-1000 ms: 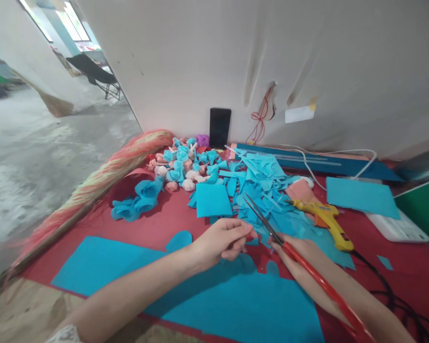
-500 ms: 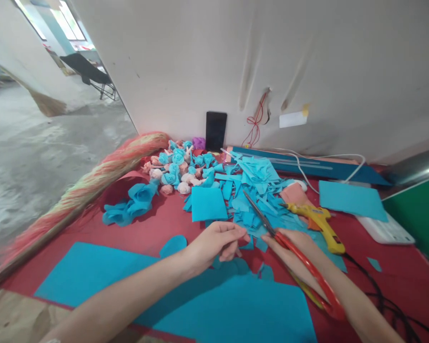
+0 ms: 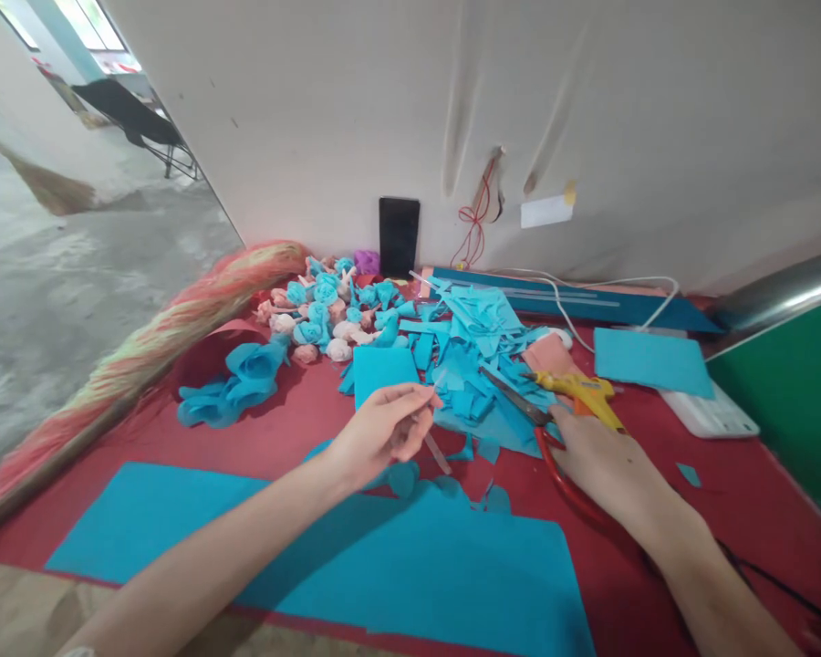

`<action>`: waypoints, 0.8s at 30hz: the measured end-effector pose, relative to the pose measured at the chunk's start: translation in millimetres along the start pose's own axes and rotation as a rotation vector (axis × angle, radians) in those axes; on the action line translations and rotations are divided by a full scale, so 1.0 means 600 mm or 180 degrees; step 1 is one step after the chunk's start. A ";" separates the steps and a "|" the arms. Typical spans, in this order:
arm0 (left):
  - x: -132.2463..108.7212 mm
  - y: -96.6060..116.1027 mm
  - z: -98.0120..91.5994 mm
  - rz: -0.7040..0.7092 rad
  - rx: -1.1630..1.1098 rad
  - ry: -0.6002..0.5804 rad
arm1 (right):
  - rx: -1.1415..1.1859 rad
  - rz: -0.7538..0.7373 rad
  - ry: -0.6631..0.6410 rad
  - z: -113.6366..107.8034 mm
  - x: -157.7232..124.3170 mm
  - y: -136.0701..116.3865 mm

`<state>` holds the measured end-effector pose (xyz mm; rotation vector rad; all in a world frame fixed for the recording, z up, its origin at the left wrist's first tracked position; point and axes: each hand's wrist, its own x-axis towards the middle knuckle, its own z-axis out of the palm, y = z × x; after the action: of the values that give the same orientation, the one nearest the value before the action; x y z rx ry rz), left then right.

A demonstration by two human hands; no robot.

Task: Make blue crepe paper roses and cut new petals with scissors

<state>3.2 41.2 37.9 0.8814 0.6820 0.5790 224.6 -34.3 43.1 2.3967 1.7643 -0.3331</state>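
My left hand (image 3: 389,429) is closed, thumb and finger pinching a thin translucent glue stick (image 3: 439,453) over the red table. My right hand (image 3: 598,456) is closed on the red-handled scissors (image 3: 520,401), its fingers partly hidden. The blades point away to the left over a heap of blue paper scraps (image 3: 479,365). Just beyond the right hand lies a yellow glue gun (image 3: 588,394), part of its handle covered by that hand. Behind the left hand sits a blue paper square (image 3: 383,365). A large blue sheet (image 3: 410,575) spreads below both hands.
Blue, pink and white paper flowers (image 3: 321,315) are piled at the back left near a long broom (image 3: 157,338). A black phone (image 3: 399,237) leans on the wall. At right lie a blue paper piece (image 3: 649,358), a white device (image 3: 711,415) and cables.
My right hand and the scissors have shifted rightward, the hand now overlapping the glue gun's handle. The glue stick in my left hand has come into clear view. The camera view has shifted slightly.
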 end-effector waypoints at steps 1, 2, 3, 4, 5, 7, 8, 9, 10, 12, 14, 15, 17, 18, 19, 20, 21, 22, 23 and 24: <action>0.001 0.001 -0.001 0.0051 -0.0036 0.0066 | -0.0023 0.0025 -0.0027 -0.005 -0.003 -0.002; 0.003 0.002 -0.002 0.0112 -0.0064 0.0145 | -0.0011 0.0046 -0.0045 -0.010 -0.007 -0.004; 0.004 0.003 -0.003 0.0178 -0.0078 0.0229 | 0.0031 0.0065 -0.0035 -0.016 -0.010 -0.007; 0.005 0.003 -0.004 0.0243 -0.0071 0.0308 | 0.0098 0.0072 0.0008 -0.022 -0.014 -0.010; 0.006 0.002 -0.005 0.0297 -0.0044 0.0374 | 0.0199 0.0070 0.0074 -0.027 -0.019 -0.014; 0.006 0.000 -0.007 0.0356 0.0042 0.0454 | 0.0515 -0.0020 0.0205 -0.038 -0.027 -0.024; 0.006 0.000 -0.007 0.0360 0.0087 0.0474 | 0.0734 -0.0132 0.0239 -0.042 -0.032 -0.030; 0.005 -0.001 -0.006 0.0348 0.0128 0.0484 | 0.0988 -0.0290 0.0235 -0.045 -0.036 -0.037; 0.004 -0.001 -0.005 0.0328 0.0162 0.0489 | 0.1264 -0.0487 0.0213 -0.046 -0.040 -0.044; 0.001 -0.001 0.001 0.0274 0.0226 0.0492 | 0.1810 -0.0877 0.0128 -0.045 -0.047 -0.059; -0.003 -0.001 0.007 0.0209 0.0288 0.0477 | 0.2280 -0.1157 0.0017 -0.039 -0.052 -0.071; -0.005 -0.002 0.011 0.0189 0.0310 0.0465 | 0.2478 -0.1245 -0.0055 -0.035 -0.054 -0.076; -0.009 -0.004 0.016 0.0181 0.0344 0.0432 | 0.2822 -0.1365 -0.0256 -0.028 -0.058 -0.083; -0.011 -0.006 0.018 0.0195 0.0365 0.0409 | 0.2977 -0.1409 -0.0365 -0.026 -0.059 -0.085; -0.012 -0.008 0.020 0.0215 0.0397 0.0379 | 0.3121 -0.1444 -0.0455 -0.025 -0.059 -0.087; -0.012 -0.009 0.021 0.0242 0.0444 0.0338 | 0.3246 -0.1471 -0.0524 -0.024 -0.060 -0.088; -0.013 -0.010 0.022 0.0273 0.0507 0.0289 | 0.3345 -0.1483 -0.0571 -0.024 -0.060 -0.089; -0.013 -0.010 0.022 0.0308 0.0587 0.0237 | 0.3424 -0.1485 -0.0593 -0.025 -0.059 -0.090; -0.013 -0.009 0.022 0.0347 0.0685 0.0196 | 0.3485 -0.1471 -0.0590 -0.025 -0.059 -0.091; -0.013 -0.006 0.022 0.0391 0.0797 0.0175 | 0.3539 -0.1449 -0.0575 -0.026 -0.059 -0.092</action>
<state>8.4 27.3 42.9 1.1503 0.7647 0.6381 163.4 -46.4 68.1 2.2583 2.3808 -1.9462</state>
